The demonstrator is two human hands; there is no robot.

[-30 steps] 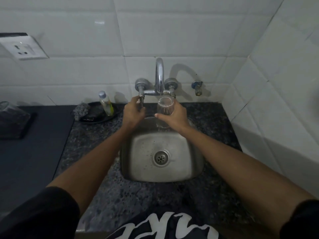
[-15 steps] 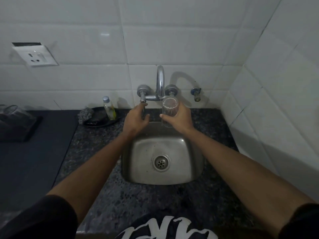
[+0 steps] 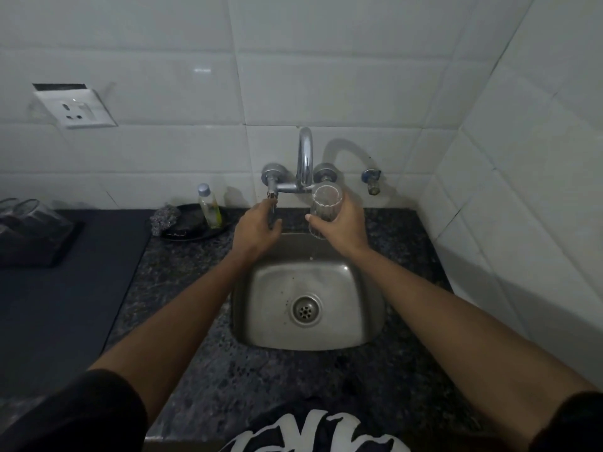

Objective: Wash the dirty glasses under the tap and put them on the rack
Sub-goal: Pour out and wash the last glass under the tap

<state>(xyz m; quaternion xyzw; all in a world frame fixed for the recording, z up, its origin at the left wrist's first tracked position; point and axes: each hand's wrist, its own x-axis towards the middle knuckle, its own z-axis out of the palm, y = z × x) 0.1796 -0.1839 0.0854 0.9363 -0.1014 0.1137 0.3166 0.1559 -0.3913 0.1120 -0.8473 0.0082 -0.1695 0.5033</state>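
The right hand [image 3: 346, 223] grasps 1 glass [image 3: 324, 208], fingers and thumb wrapped round its wall, and holds it upright over the far edge of the sink [image 3: 368, 321], mouth directly beneath the tap [image 3: 305, 158] spout. The left hand [image 3: 256, 228] sits at the left valve handle [image 3: 271, 199]; the fingers look curled toward the handle, but whether they actually grip it cannot be told at this light level.

Step in hand, as judged: rinsing the glass under the spout while the left hand works the valve. To do it well, the mouth should stay centred under the outlet so water lands inside, the flow should be kept moderate to limit splashing onto the counter [image 3: 182, 288], and the glass should be turned in the grip so the whole inner wall is flushed. A wet glass is slippery (and a steel basin is unforgiving), so a firm hold low on the body is advisable.

Condition of the glass: clear, ribbed lower wall, with a dark tint inside that may be residue or only shadow; this cannot be settled here. A thin stream or drip shows below its base.

Far left, on a dark mat, stands what appears to be the rack [image 3: 29, 233], with upturned glassware on it. A small bottle [image 3: 208, 207] stands left of the tap.
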